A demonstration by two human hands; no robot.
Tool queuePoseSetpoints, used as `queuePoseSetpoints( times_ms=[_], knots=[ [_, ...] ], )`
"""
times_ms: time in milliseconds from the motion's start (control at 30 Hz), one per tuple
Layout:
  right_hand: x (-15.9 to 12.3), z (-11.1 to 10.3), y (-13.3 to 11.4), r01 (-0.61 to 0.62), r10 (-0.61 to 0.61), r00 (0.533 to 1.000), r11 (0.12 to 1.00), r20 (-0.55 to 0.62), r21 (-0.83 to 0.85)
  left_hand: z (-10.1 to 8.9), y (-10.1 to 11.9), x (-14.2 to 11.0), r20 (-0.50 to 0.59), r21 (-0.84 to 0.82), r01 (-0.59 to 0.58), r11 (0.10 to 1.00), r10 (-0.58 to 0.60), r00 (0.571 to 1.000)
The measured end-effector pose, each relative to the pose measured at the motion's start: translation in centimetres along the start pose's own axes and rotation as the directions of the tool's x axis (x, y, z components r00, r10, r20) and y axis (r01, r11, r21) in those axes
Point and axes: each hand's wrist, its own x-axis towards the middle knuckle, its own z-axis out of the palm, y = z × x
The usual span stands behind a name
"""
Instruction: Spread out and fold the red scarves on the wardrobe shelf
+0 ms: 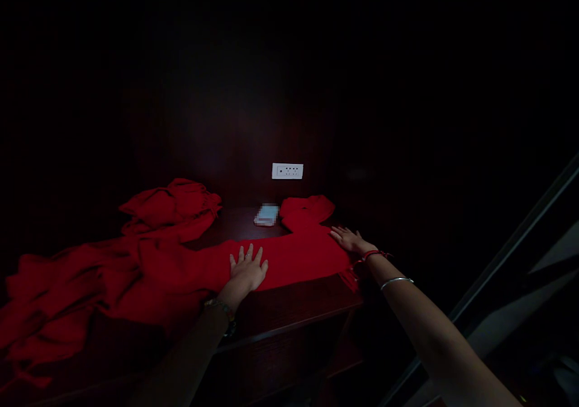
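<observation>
Red garment [294,259] lay across the dark wooden desktop [284,304], where we rested our left hand [248,269], fingers splayed, on its middle and our right hand [347,239], fingers extended, at its right end; we judged this smoothing, the rumpled left portion [158,268] seemingly calling next for straightening.
</observation>
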Motion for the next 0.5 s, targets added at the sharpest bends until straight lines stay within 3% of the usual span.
queuePoseSetpoints(
  times_ms=[67, 133, 233, 300, 367, 500],
  knots=[
    [-0.5, -0.6, -2.0, 0.037, -0.036, 0.997, 0.999, -0.070, 0.017, -0.1, 0.1, 0.0, 0.014, -0.007, -0.002, 1.000, 0.002, 1.000],
    [-1.2, -0.9, -5.5, 0.177, -0.170, 0.978, 0.983, -0.120, 0.052, -0.1, 0.1, 0.0, 0.020, -0.018, -0.002, 1.000, 0.002, 1.000],
    [-2.8, -0.5, -11.3, 0.423, -0.409, 0.906, 0.893, -0.111, 0.154, -0.1, 0.1, -0.1, 0.019, -0.028, -0.003, 1.000, 0.004, 1.000],
    [-3.8, 0.5, -14.0, 0.476, -0.472, 0.879, 0.854, -0.072, 0.209, -0.1, -0.1, -0.2, 0.015, -0.025, -0.006, 1.000, 0.007, 1.000],
    [-4.4, 1.7, -15.2, 0.470, -0.476, 0.879, 0.852, -0.030, 0.232, -0.2, -0.2, -0.4, 0.016, -0.013, -0.015, 1.000, 0.015, 1.000],
    [-4.5, 3.0, -15.0, 0.455, -0.463, 0.886, 0.863, -0.014, 0.221, -0.4, -0.4, -0.7, 0.021, 0.005, -0.025, 1.000, 0.025, 0.999]
  ],
)
